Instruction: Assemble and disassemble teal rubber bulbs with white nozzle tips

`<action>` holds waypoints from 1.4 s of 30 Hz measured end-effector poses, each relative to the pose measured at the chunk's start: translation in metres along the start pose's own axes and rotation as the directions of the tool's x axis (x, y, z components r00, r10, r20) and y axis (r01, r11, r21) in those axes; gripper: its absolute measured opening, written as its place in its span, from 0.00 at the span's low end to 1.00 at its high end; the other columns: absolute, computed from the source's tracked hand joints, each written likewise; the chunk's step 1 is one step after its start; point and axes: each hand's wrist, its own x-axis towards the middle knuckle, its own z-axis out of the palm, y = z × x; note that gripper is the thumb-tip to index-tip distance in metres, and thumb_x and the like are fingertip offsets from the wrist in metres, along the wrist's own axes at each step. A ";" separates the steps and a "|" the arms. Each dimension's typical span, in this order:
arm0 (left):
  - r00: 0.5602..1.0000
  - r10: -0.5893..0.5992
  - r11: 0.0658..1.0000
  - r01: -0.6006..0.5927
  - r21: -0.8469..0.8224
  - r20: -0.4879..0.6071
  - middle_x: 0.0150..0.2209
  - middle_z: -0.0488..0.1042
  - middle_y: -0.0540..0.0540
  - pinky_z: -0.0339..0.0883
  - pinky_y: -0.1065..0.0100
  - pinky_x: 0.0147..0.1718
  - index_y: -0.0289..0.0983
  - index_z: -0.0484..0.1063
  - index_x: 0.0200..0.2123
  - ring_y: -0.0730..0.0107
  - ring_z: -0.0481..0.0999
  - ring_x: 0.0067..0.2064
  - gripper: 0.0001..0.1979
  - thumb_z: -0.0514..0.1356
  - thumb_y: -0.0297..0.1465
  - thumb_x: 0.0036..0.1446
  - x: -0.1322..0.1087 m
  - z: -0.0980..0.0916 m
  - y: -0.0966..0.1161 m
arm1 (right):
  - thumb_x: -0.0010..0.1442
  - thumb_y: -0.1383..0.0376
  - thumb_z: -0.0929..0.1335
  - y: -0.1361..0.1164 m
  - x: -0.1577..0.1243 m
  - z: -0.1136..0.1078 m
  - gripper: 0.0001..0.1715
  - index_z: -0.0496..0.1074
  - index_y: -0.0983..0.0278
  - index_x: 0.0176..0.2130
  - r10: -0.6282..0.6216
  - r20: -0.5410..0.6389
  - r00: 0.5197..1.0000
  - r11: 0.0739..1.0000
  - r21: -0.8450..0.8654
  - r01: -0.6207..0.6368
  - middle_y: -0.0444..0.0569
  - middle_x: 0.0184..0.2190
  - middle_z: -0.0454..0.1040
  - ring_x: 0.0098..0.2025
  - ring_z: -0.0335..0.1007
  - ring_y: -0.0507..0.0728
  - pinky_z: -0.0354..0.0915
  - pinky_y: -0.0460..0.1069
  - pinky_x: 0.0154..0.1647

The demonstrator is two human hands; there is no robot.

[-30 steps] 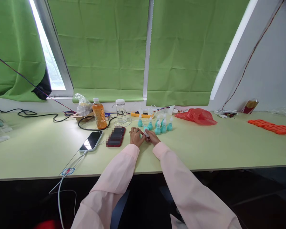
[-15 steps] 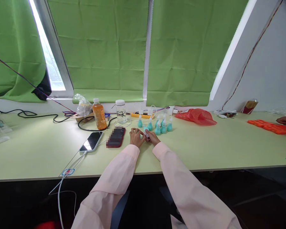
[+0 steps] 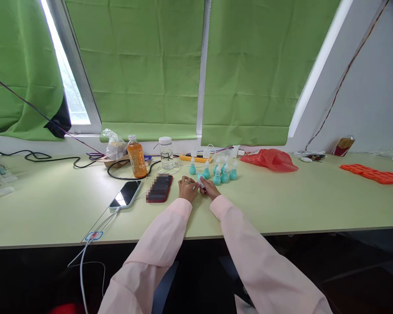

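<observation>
Close together over the table, my left hand (image 3: pixel 187 189) and my right hand (image 3: pixel 210 189) work on one small teal squeeze bulb with a clear nozzle (image 3: pixel 199 178). My right hand is closed around it, with its nozzle end towards me. The fingertips of my left hand pinch at that nozzle end; the fingers partly cover it. Just beyond my hands stand several matching teal bulbs (image 3: pixel 224 176), upright, with their pale nozzles up. One of these bulbs (image 3: pixel 192 168) stands a little apart on the left.
A red-cased phone (image 3: pixel 160 189) and a charging white phone (image 3: pixel 125 194) lie left of my hands. Behind them stand an orange drink bottle (image 3: pixel 137 159) and a clear jar (image 3: pixel 166 155). Red plastic wrap (image 3: pixel 270 160) and orange trays (image 3: pixel 373 173) lie to the right.
My fingers have shifted only slightly around the bulb. At the far right, another person's hand by the orange trays has left the view.
</observation>
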 end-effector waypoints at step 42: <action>0.963 -0.024 0.991 -0.013 -0.135 -0.269 0.20 0.68 0.49 0.62 0.66 0.31 0.37 0.65 0.18 0.64 0.64 0.33 0.05 0.56 0.23 0.40 0.011 -0.013 -0.005 | 0.47 0.43 0.59 -0.004 0.002 -0.005 0.27 0.59 0.64 0.19 -0.027 -0.199 0.980 1.000 -0.020 0.024 0.37 0.06 0.53 0.09 0.47 0.45 0.43 0.41 0.09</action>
